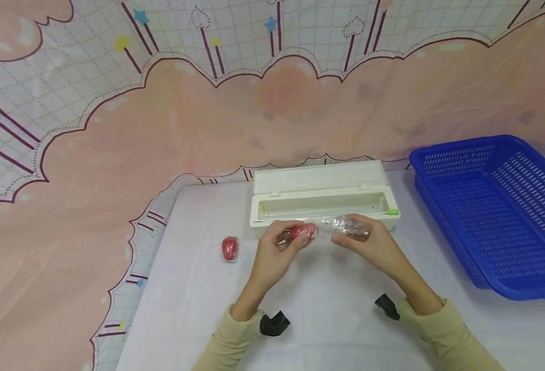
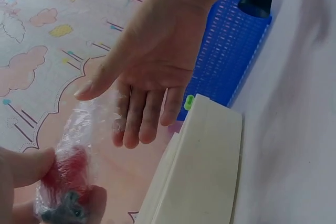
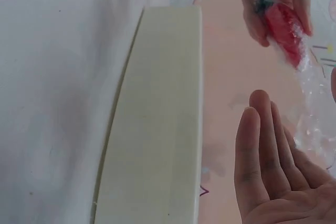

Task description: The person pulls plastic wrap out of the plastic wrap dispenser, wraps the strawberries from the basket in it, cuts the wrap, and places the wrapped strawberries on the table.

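Observation:
My left hand [image 1: 274, 255] holds a red strawberry [image 1: 303, 233] between thumb and fingers. Clear cling film wraps the strawberry, and its dark green top shows in both wrist views. From its other end a crumpled tail of film [image 1: 339, 225] stretches toward my right hand [image 1: 370, 242]. The right hand's fingers [image 2: 137, 116] are straight and the thumb stands apart from them, with the film lying against them. Both hands are just in front of a white cling film box [image 1: 319, 180], its lid tipped back. On the table to the left lies another film-wrapped strawberry [image 1: 230, 249].
A large blue plastic basket [image 1: 458, 242] stands on the right of the white-covered table [image 1: 184, 309]. The film box carries a small green slider [image 1: 393, 212] at its right end. Behind the table hangs a patterned pink cloth [image 1: 207, 123].

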